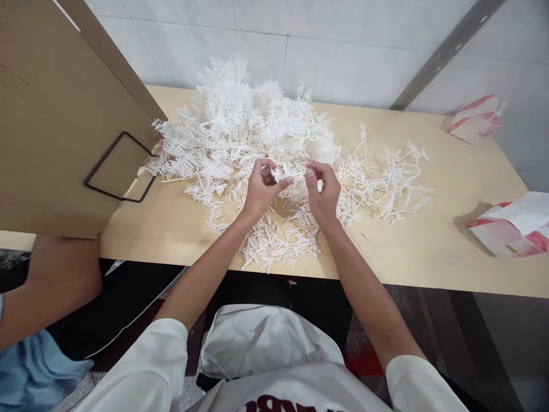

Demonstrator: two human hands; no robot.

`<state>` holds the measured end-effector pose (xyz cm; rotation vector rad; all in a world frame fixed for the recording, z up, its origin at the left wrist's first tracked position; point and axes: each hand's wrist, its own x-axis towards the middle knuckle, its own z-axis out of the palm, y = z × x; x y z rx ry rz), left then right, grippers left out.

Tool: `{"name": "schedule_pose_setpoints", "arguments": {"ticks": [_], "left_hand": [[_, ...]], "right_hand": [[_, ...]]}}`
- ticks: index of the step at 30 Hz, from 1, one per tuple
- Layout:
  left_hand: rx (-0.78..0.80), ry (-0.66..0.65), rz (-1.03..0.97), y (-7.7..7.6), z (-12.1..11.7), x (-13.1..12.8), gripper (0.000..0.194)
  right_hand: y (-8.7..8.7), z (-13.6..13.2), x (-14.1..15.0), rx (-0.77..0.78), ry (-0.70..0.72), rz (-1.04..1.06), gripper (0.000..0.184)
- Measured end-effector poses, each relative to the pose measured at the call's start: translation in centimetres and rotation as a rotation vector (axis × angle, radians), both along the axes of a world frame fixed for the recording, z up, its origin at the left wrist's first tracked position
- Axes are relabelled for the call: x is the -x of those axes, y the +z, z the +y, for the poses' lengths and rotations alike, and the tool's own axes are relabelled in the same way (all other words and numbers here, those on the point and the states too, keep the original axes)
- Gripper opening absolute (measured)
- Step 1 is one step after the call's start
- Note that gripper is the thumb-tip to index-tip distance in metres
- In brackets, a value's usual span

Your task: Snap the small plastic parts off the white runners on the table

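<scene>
A big heap of white plastic branched sprues (244, 126) covers the middle of a light wooden table (429, 252). Both my hands hover above its near side. My left hand (259, 191) and my right hand (321, 191) each pinch one end of a small white plastic piece (291, 174) held between them. A low pile of small loose white pieces (278, 243) lies just under my wrists, near the table's front edge. Thinner, emptier white sprues (390, 177) are spread to the right of the heap.
A brown cardboard box flap (55, 114) with a black wire frame (120, 166) stands at the left. Two red-and-white bags lie at the right, one far (476, 117) and one near (514, 226). Another person's arm (47, 292) shows at lower left. A white tiled wall rises behind.
</scene>
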<state>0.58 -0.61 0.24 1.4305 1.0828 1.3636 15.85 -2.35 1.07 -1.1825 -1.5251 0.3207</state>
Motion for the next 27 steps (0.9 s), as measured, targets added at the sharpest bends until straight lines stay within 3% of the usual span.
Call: {"name": "schedule_pose_setpoints", "arguments": {"ticks": [3, 6, 10, 14, 16, 19, 22, 27], "left_hand": [[-0.130, 0.074, 0.157, -0.1, -0.3, 0.2, 0.037], [-0.258, 0.080, 0.306, -0.1, -0.4, 0.4, 0.028], [-0.295, -0.121, 0.264, 0.1, -0.4, 0.4, 0.021], [-0.166, -0.359, 0.080, 0.3, -0.5, 0.3, 0.030], [-0.105, -0.327, 0.030, 0.4, -0.4, 0.3, 0.034], [-0.121, -0.165, 0.064, 0.6, -0.3, 0.4, 0.041], [-0.145, -0.177, 0.140, 0.8, -0.2, 0.5, 0.042], [-0.063, -0.136, 0.061, 0.2, 0.1, 0.2, 0.041]], "right_hand": [[0.0, -0.3, 0.3, 0.015, 0.174, -0.124, 0.025], [-0.3, -0.1, 0.5, 0.030, 0.220, -0.169, 0.025], [-0.8, 0.5, 0.2, 0.054, 0.190, -0.130, 0.034], [-0.7, 0.8, -0.3, 0.082, 0.136, 0.004, 0.027], [-0.4, 0.7, -0.5, 0.071, 0.141, 0.028, 0.025], [0.0, 0.4, -0.4, 0.078, 0.169, 0.074, 0.026], [0.0, 0.2, -0.3, 0.154, 0.261, 0.139, 0.033], [-0.5, 0.1, 0.2, 0.171, 0.334, 0.101, 0.025]]}}
